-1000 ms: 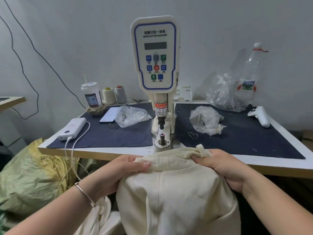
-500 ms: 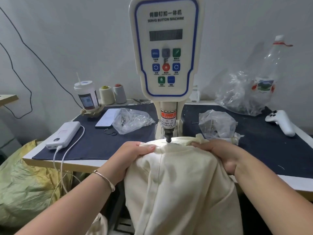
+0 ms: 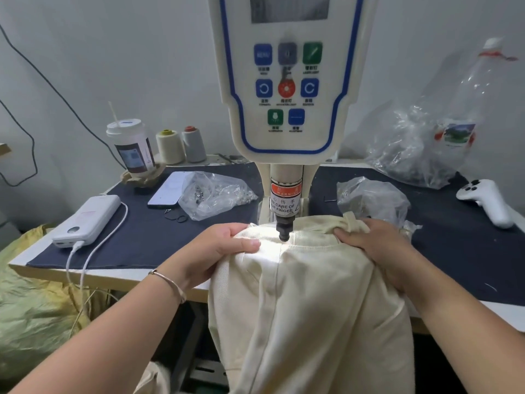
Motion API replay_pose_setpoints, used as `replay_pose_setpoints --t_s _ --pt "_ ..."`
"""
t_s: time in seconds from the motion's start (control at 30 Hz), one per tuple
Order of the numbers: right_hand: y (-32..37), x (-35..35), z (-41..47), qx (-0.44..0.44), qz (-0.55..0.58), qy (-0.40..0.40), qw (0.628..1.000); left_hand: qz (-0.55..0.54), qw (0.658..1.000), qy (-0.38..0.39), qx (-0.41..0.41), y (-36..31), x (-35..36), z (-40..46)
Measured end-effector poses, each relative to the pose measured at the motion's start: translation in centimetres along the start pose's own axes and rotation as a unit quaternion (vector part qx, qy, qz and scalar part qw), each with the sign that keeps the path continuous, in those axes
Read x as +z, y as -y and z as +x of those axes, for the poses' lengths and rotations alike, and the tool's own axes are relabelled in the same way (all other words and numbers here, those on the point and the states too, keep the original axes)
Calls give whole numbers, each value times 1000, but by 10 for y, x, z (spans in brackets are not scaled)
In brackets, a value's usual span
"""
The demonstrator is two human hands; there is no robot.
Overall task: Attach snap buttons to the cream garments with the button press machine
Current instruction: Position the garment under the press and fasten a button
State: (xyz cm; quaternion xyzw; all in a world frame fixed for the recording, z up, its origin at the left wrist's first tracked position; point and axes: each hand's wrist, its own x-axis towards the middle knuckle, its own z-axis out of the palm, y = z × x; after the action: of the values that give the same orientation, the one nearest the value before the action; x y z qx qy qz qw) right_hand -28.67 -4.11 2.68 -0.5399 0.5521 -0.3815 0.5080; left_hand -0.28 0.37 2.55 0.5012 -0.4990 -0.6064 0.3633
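**Cream garment held under the press head**

At far left a crinkled yellow-green sack [image 3: 31, 302] slumps below the bench [image 3: 113, 275], whose top is covered by a dark blue cloth mat. On it lie a white power bank [image 3: 86, 220] with a white cable, a lidded cup [image 3: 131, 146] with a straw, two thread cones [image 3: 181, 143], a phone [image 3: 167, 189] and a clear plastic bag [image 3: 216, 194] holding small metal snap parts.

The left hand [image 3: 218, 251] grips the cream garment [image 3: 306, 308], fingers curled over a bunched fold of its woven cotton. The garment hangs lengthwise off the bench's front edge, its upper end lying under the press, a raised seam running straight down from the punch. The button press machine [image 3: 287, 81], cream plastic with blue trim and coloured buttons, stands upright; its dark metal punch [image 3: 284, 231] sits just above or on the cloth, which I cannot tell.

The right hand [image 3: 377, 251] presses the fabric, fingers loosely bent over the edge beside a belt loop. Further right: a crumpled clear bag [image 3: 372, 197], a larger one [image 3: 414, 149], a white game controller [image 3: 488, 199].
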Motion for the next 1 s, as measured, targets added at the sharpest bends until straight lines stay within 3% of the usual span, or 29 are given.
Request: replay_pose_setpoints --t_s 0.1,0.23,0.57,1.0 --pt "-10 -4 1 -56 -125 -40 990 -10 999 35 21 5 -1 2" --pt "-22 -7 0 -97 -188 -76 974 -7 999 33 39 13 3 7" --pt "-21 5 3 -107 -188 -62 974 -106 993 21 50 27 -7 8" --pt "-27 6 6 -106 -177 -33 978 -97 995 14 35 29 -11 8"
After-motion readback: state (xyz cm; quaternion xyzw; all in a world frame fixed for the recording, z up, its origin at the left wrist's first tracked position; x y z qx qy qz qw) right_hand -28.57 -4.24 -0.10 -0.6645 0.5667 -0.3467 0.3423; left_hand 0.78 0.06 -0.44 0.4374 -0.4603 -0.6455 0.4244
